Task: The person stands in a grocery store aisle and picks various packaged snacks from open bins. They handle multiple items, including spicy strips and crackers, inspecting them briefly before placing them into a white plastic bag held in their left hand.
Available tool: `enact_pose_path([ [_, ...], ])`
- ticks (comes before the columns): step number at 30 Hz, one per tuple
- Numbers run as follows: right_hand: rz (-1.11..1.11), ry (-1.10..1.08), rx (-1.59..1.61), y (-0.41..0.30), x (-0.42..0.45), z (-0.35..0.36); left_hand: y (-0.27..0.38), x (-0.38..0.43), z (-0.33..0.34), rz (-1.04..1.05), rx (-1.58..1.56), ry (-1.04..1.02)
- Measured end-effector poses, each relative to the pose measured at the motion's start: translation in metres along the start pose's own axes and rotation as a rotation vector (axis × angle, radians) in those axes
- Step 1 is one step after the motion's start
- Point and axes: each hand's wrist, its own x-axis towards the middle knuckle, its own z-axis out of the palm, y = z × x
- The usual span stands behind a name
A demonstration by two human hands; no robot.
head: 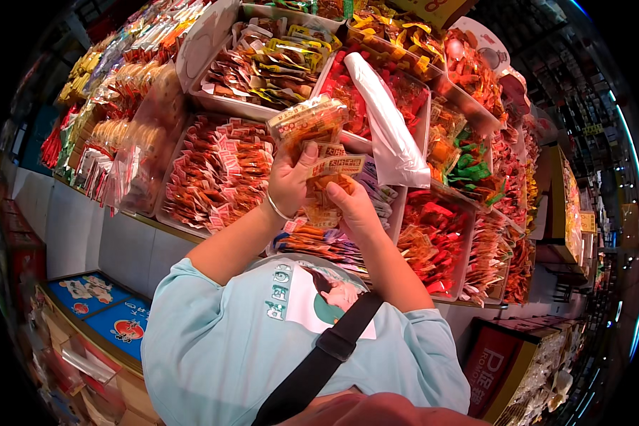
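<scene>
My left hand (291, 178) holds a bundle of clear snack packets (310, 118) with orange-brown contents, its thumb pressed on them. A bracelet circles that wrist. Close beside it, my right hand (354, 206) pinches another snack packet (336, 173) between thumb and fingers. Both hands are raised over bins of packaged snacks. Behind them, a roll of white plastic bags (386, 120) lies slanted across the bins. To the left of the hands is a bin of red-and-pink packets (218, 170); under the right hand are orange and purple packets (319, 244).
A bin of yellow and brown packets (274, 64) stands beyond the hands. Red packets (431, 234) fill a bin at the right. Clear plastic dividers (146, 144) rise at the left. A red box display (495, 362) stands low at the right, and a blue-topped case (104, 303) low at the left.
</scene>
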Motion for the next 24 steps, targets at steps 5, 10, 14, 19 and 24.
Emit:
enact_pose_path([
  [5, -0.246, 0.017, -0.076, -0.009, -0.01, -0.008, 0.027, 0.005, 0.004, -0.265, -0.508, 0.033],
  [10, -0.259, 0.042, -0.032, -0.033, -0.015, -0.018, 0.038, 0.006, 0.002, -0.209, -0.33, -0.037],
  [14, -0.204, 0.041, -0.143, -0.021, -0.008, -0.015, 0.022, -0.003, 0.011, -0.212, -0.018, -0.123],
  [19, -0.539, 0.161, -0.222, -0.02, -0.01, 0.006, 0.021, -0.004, 0.015, -0.345, -0.192, -0.05],
  [24, -0.707, 0.305, -0.181, -0.02, 0.001, -0.008, 0.008, -0.019, 0.024, -0.246, 0.0, -0.03],
])
